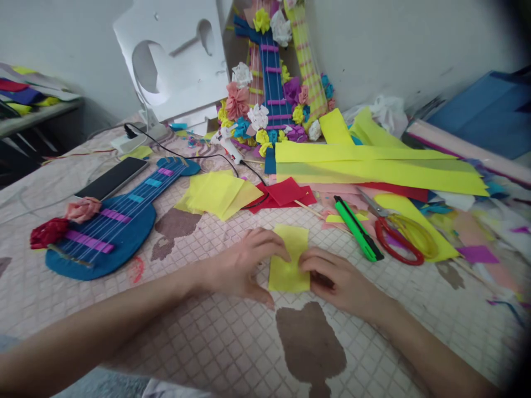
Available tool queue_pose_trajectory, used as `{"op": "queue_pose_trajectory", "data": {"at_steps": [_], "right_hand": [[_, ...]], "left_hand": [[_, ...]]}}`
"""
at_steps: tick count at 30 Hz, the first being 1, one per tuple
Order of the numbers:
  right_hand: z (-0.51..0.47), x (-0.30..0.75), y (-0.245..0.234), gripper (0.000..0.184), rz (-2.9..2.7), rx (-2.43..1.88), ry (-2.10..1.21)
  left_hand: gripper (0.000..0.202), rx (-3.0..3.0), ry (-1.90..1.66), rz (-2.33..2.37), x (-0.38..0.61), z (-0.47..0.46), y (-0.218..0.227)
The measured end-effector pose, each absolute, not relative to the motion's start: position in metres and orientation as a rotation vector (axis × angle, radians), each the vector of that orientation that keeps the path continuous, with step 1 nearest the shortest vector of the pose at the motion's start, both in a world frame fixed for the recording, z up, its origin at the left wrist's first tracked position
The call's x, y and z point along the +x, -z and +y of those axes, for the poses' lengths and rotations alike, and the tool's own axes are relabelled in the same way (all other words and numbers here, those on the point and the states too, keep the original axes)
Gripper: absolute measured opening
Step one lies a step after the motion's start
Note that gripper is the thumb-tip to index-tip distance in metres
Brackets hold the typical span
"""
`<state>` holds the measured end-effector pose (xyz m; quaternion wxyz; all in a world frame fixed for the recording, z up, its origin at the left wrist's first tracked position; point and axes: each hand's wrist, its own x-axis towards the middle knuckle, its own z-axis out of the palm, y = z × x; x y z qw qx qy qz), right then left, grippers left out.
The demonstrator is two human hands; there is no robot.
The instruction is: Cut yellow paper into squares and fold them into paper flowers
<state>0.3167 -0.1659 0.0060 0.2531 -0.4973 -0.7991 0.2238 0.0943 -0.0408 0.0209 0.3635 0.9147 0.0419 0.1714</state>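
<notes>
The small marking on the white glue gun (226, 142) is too tiny for me to read, and the phone (112, 178) beside the blue paper guitar (143, 226) shows only a dark screen. The yellow paper sheet (290, 279) is on the tablecloth (232, 342) between my hands, its longer edges running away from me. My left hand (244, 265) has its thumb spread well apart from the fingers, whose tips reach over the sheet's left edge. My right hand (338, 276) curls its fingers at the right edge; I cannot tell whether they pinch it. Beyond the far edge, a band of tablecloth separates the sheet from the yellow squares (215, 193) and red squares (286, 192). To the right, the green cutter (354, 226) and scissors (382, 213) bound my room. Nearer me, between my forearms, quilted cloth stretches around a brown patch (309, 342).
</notes>
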Motion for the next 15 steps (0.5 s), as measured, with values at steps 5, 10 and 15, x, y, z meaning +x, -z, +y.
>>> {"op": "queue_pose_trajectory", "data": {"at_steps": [5, 10, 15], "right_hand": [[-0.167, 0.316, -0.013, 0.013, -2.195, -1.37, -0.703], [-0.165, 0.32, -0.014, 0.01, -2.066, -1.462, -0.76], [-0.165, 0.322, -0.015, 0.012, -2.083, -1.458, -0.818]], "left_hand": [[0.047, 2.494, -0.318, 0.118, 0.096, -0.059, -0.009], [0.008, 2.462, -0.408, 0.229, 0.099, -0.058, -0.005], [0.006, 2.404, -0.426, 0.252, 0.099, -0.058, -0.007]]}}
